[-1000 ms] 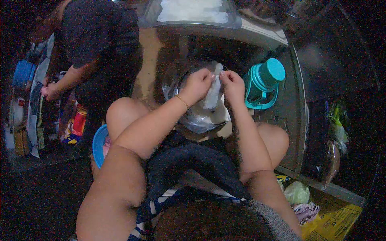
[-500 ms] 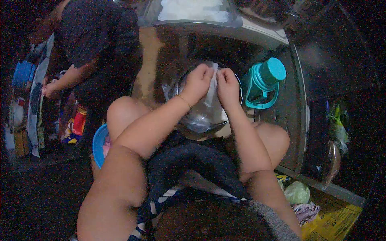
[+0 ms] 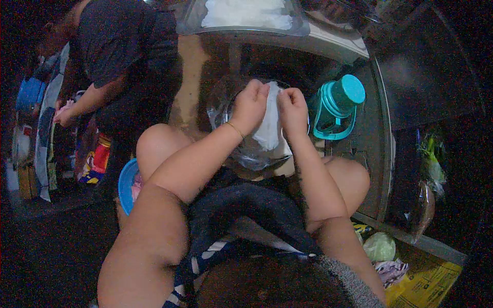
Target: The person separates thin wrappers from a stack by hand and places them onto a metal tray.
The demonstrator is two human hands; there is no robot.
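My left hand [image 3: 250, 106] and my right hand [image 3: 294, 112] are close together over my lap, fingertips pinched. Between them hangs a thin white sheet [image 3: 269, 123], its upper edge gripped from both sides; whether it is plastic or something else I cannot tell. Below it is a round metal-looking container [image 3: 306, 123], with its rim partly hidden by my hands. Crumpled clear plastic [image 3: 251, 160] lies in or over this container. A thin bracelet [image 3: 236, 130] circles my left wrist.
A turquoise lidded jug [image 3: 339, 105] stands right of my hands. Ahead is a tray [image 3: 244, 30] of white stuff. A blue basin [image 3: 125, 187] sits by my left leg. Another person [image 3: 115, 56] works at left. A pale green round bundle [image 3: 380, 246] lies at lower right.
The white sheet has spread wider between my hands and shows more of its surface. My hands have moved slightly apart. The other person's hands have shifted slightly, with something pinkish showing in them.
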